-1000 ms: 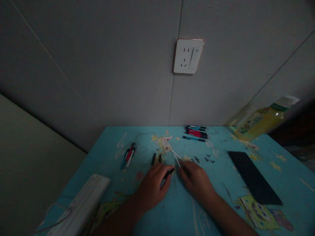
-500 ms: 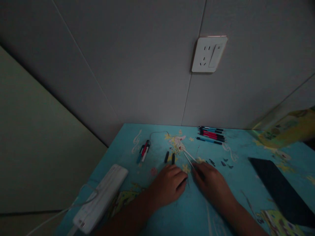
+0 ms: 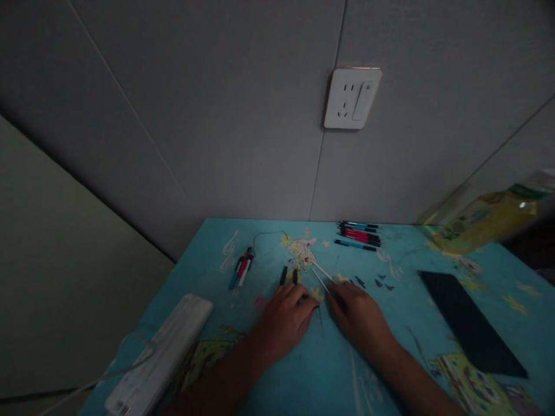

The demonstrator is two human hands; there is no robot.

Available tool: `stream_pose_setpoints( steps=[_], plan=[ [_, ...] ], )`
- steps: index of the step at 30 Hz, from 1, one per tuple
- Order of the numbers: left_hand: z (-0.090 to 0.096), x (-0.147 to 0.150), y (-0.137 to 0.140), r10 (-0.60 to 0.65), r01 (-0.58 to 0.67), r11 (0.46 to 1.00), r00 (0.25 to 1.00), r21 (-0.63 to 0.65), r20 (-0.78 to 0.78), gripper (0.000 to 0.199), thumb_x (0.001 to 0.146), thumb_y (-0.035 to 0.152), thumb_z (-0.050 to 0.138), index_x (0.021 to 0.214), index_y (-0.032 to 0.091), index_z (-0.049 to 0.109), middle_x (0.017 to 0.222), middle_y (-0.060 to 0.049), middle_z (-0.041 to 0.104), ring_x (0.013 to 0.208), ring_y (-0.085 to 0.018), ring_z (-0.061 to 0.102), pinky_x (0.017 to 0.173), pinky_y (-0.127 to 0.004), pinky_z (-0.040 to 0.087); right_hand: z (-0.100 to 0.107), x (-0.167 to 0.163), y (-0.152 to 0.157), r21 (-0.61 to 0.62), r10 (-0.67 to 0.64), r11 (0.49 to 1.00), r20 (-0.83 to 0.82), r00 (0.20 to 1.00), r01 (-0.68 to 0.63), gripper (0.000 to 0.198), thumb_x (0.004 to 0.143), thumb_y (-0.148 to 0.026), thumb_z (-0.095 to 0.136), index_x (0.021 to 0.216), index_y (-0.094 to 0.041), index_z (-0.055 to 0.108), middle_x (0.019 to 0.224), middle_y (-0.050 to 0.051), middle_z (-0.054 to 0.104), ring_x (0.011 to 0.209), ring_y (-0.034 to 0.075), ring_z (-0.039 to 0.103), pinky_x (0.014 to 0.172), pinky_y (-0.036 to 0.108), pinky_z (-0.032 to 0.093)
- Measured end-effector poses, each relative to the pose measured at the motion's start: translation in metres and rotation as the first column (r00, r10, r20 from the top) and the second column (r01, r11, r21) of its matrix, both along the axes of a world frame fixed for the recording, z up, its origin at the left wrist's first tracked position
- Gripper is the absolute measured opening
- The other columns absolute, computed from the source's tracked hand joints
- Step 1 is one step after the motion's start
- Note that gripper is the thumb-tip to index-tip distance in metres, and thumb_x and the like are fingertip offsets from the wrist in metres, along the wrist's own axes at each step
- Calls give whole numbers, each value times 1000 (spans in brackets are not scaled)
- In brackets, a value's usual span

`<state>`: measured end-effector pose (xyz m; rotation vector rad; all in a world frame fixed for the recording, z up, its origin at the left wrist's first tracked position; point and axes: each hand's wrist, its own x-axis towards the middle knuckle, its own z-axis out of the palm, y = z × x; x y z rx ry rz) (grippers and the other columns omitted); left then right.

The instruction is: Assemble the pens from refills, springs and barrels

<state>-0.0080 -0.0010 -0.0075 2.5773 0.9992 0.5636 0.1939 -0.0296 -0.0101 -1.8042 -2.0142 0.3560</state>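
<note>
My left hand (image 3: 287,320) rests on the blue patterned tablecloth (image 3: 316,375) with its fingers curled. Thumb and forefinger pinch together over a small dark bit that is too hidden to name. Just beyond its knuckles lie two short black pieces (image 3: 283,275). Facing it, my right hand (image 3: 361,312) is closed palm-down, its grip hidden. Two thin white sticks (image 3: 323,271) run from its fingertips towards a scatter of tiny pale and coloured bits (image 3: 303,254); whether the fingers hold them cannot be made out. Several small dark pieces (image 3: 378,283) lie right of that hand.
Red, blue and black pens (image 3: 358,234) lie in a row near the wall. Another pen group (image 3: 241,268) sits at left, behind a white power strip (image 3: 160,352) with a cord. At right are a dark flat rectangle (image 3: 470,323) and a yellow-filled clear bottle (image 3: 485,219).
The whole view has shifted, so the table and wall socket stand farther left and more of the bottle shows. Both hands keep nearly the same places on the table.
</note>
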Motion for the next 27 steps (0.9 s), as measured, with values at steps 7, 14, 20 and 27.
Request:
stream_pose_setpoints(
  steps=[7,14,20,27],
  plan=[
    [0,-7,7,22,-23,997,1000,77,15,22,93,26,52,112,25,62,104,-7,61,97,-23,55,85,-40,46,4,-2,-2,8,1,1000,10,1000,-1,21,93,-23,48,101,-22,67,90,5,66,84,19,62,80,29,46],
    [10,-56,45,591,-523,780,796,343,-129,28,97,28,39,101,18,65,93,-11,65,91,-27,58,82,-41,44,4,-1,-3,17,5,1000,10,1000,-5,24,95,-29,48,108,-23,67,95,7,68,87,20,64,82,30,47],
    [11,-66,46,706,-599,702,658,386,-263,31,95,28,39,102,17,67,94,-12,64,90,-29,59,74,-41,43,5,2,-2,51,9,999,-10,1000,-8,26,97,-33,46,106,-24,69,96,6,70,87,20,64,82,31,46],
    [-1,-62,48,697,-592,713,657,376,-287,28,93,24,41,103,15,66,96,-13,63,90,-28,59,77,-40,44,14,23,3,123,-148,984,128,981,133,26,96,-27,45,98,-21,71,91,9,71,85,22,65,82,32,44]
  ],
)
